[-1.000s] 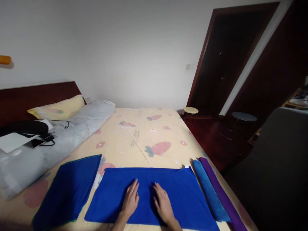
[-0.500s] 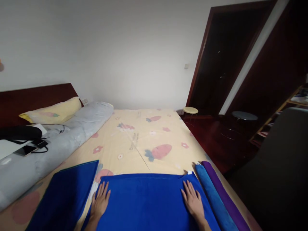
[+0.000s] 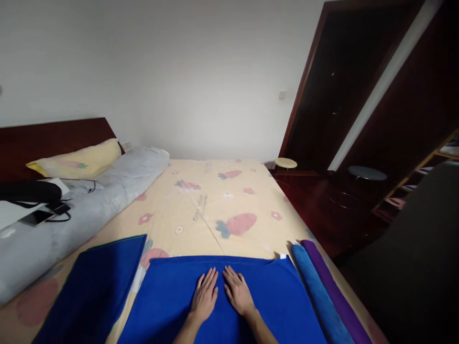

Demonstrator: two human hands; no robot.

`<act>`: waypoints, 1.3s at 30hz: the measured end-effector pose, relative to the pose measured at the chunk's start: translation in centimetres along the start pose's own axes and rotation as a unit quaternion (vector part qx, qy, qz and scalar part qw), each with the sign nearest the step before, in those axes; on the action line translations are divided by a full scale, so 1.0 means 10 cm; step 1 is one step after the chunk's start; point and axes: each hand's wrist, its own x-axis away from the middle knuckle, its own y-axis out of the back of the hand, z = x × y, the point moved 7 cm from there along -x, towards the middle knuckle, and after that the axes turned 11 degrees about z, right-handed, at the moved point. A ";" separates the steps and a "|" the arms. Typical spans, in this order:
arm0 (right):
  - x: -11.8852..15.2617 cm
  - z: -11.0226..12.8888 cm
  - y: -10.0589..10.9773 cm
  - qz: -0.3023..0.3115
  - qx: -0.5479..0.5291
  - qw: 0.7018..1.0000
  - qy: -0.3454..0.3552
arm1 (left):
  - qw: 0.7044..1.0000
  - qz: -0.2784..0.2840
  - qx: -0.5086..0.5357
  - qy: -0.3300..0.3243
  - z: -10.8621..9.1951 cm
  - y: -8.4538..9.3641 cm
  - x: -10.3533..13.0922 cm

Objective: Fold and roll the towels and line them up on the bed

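Note:
A bright blue cloth (image 3: 172,291), perhaps a towel, lies spread on the bed in front of me, with a white tag at its far right corner. My left hand (image 3: 205,294) rests palm down on its middle, fingers stretched out. Close beside it, my right hand (image 3: 238,290) lies flat on the same cloth, fingers extended. Neither hand grips anything. To the left lies a darker blue folded cloth (image 3: 96,282). Along the right side are a lighter blue rolled cloth (image 3: 319,291) and a purple rolled cloth (image 3: 335,291). The near edge of the bright blue cloth is out of view.
The bed (image 3: 201,215) has a cream sheet with strawberry prints. A grey quilt (image 3: 118,191) runs along the left, bearing a phone (image 3: 36,218) and a black case. Behind it is a yellow pillow (image 3: 79,160). Two stools, one cream (image 3: 285,163) and one grey (image 3: 367,173), stand at right.
Both hands have slid inward across the bright blue cloth, from near its two sides to its middle, and are now close together. The cloths stay in place; the view has shifted slightly.

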 end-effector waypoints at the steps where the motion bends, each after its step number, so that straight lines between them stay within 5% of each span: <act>1: -0.05 -0.10 0.07 0.002 0.005 1.000 -0.020 | 0.999 0.015 0.001 0.033 0.10 0.03 -0.08; 7: 0.16 -1.24 0.57 -0.022 0.035 0.993 -0.113 | 0.965 0.119 -0.014 0.233 1.36 0.38 0.01; 10: 0.40 -1.85 0.72 -0.036 0.072 0.977 -0.195 | 0.926 0.123 -0.058 0.352 2.01 0.59 0.30; 13: 0.51 -2.17 0.75 -0.044 0.095 0.966 -0.238 | 0.883 0.090 -0.094 0.451 2.40 0.78 0.53; 16: 0.39 -2.07 0.71 -0.061 0.105 0.960 -0.254 | 0.865 0.014 -0.097 0.492 2.36 0.89 0.53; 19: 0.09 -1.48 0.56 -0.073 0.072 0.976 -0.191 | 0.904 -0.026 -0.082 0.419 1.86 0.80 0.20; 24: -0.47 -0.15 0.17 0.011 -0.029 1.000 0.000 | 0.987 0.088 0.027 0.134 0.55 0.16 -0.57; 27: -0.60 0.13 0.09 0.019 -0.048 0.998 0.028 | 0.984 0.144 0.063 0.081 0.18 -0.06 -0.78; 30: -0.53 -0.17 0.17 -0.012 -0.028 0.999 -0.015 | 0.977 0.143 0.055 0.148 0.43 0.03 -0.72; 36: 0.08 -1.60 0.47 -0.115 0.052 0.975 -0.184 | 0.920 0.116 -0.020 0.373 1.90 0.44 0.15; 39: 0.32 -2.09 0.51 -0.131 0.081 0.963 -0.222 | 0.901 0.132 -0.040 0.411 2.38 0.51 0.45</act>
